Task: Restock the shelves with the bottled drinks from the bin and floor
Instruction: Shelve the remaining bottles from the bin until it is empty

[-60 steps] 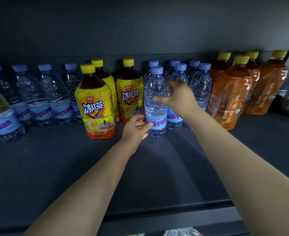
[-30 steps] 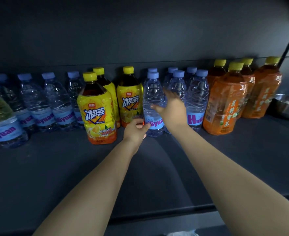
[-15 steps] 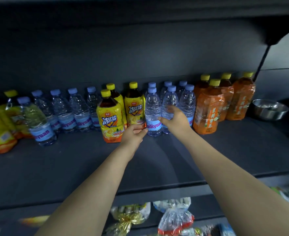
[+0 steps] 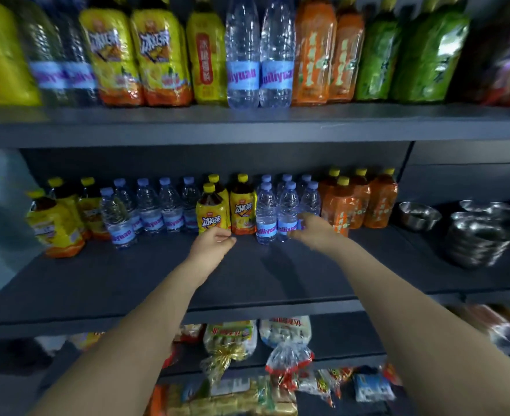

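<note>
While both bare arms reach onto the dark grey middle shelf point(image 4: 247, 274), the left hand point(image 4: 213, 240) hangs just in front of the front yellow-labelled iced tea bottle with a yellow cap point(image 4: 212, 213), its grip loosely curled and holding nothing. Just right of that tea bottle, the clear plastic water bottles with blue caps point(image 4: 266, 214) stand upright. Further right, the right hand point(image 4: 312, 231) curls at their labels; blur hides whether its grip clamps one.
</note>
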Demonstrator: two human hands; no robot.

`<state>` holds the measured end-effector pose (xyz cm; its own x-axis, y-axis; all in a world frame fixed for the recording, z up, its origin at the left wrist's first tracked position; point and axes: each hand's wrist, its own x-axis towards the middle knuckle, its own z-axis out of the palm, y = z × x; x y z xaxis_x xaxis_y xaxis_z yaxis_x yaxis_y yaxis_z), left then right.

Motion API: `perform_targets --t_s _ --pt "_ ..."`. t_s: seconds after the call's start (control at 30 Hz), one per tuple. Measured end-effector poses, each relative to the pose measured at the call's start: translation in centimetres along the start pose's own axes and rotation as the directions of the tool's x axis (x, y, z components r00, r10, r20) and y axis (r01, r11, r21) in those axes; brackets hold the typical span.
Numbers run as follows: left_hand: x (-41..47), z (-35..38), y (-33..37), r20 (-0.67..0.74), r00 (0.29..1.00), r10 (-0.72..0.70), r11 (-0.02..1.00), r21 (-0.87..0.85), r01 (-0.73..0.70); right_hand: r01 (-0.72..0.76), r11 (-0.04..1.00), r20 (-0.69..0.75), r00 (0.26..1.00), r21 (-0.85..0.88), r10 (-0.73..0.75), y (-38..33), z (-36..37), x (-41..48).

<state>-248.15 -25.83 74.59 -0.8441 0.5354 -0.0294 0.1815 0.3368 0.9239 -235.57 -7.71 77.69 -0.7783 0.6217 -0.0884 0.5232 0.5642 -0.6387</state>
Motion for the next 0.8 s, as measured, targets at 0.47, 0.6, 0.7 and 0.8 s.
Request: perform_targets --t_s 0.47,0.6,0.7,0.8 --pt "-11.7 -6.7 5.1 -0.058 0.995 0.081 0.871 0.490 -0.042 0.282 0.917 0.231 0.948 -0.282 -0.220 -5.5 -3.1 -8.1" --pt "-16.8 -7.2 5.9 -0.164 0.984 0.068 0.778 0.627 0.051 0.463 0.850 0.327 0.867 -0.252 -0.376 -6.3 -3.2 -9.8" --pt "-21.7 -7.1 6.0 -0.272 0.962 0.010 0.712 0.677 0.184 0.547 0.799 0.369 0.817 -0.249 -0.444 -6.0 -2.1 -10.6" --pt "-26.8 -6.7 5.8 -0.338 0.939 -0.062 0.574 0.757 0.310 0.621 0.748 0.449 0.751 -0.234 -0.484 -6.3 -1.4 -13.3"
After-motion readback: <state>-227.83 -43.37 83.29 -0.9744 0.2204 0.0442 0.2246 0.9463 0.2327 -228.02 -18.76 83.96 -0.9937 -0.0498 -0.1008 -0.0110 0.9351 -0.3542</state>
